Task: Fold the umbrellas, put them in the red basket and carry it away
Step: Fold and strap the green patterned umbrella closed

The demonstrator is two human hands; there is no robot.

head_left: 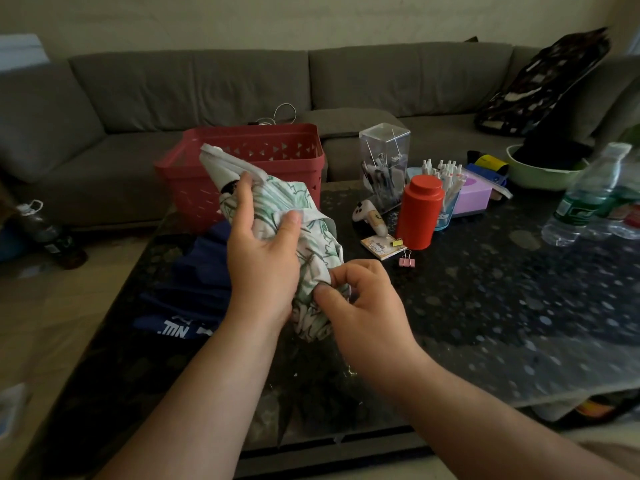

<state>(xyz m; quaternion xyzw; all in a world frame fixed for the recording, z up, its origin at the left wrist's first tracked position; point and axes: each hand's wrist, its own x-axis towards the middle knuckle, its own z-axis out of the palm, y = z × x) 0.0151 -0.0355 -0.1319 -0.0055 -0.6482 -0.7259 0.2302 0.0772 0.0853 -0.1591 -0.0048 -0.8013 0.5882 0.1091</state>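
Over table (485, 306), umbrella (304, 237) gripped between left hand (259, 258), right hand (360, 299)

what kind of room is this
Most likely a home living room: a grey sectional sofa runs behind a dark speckled coffee table cluttered with pens, water bottles and a red basket.

The left grip (263, 251) wraps the middle of the umbrella (304, 244), and the right grip (360, 299) pinches its cloth at the near end, both held above the bench (485, 323). Behind the grips the basket (242, 161) stands at the bench's far edge, with the sofa (207, 84) behind it. Left of the left grip, under its wrist, a second umbrella (194, 278) lies on the bench. Right of the grips and farther back stand a canister (419, 213), a clear box (384, 164) and bottles (588, 195); a binder clip (406, 259) lies just right of the right grip.
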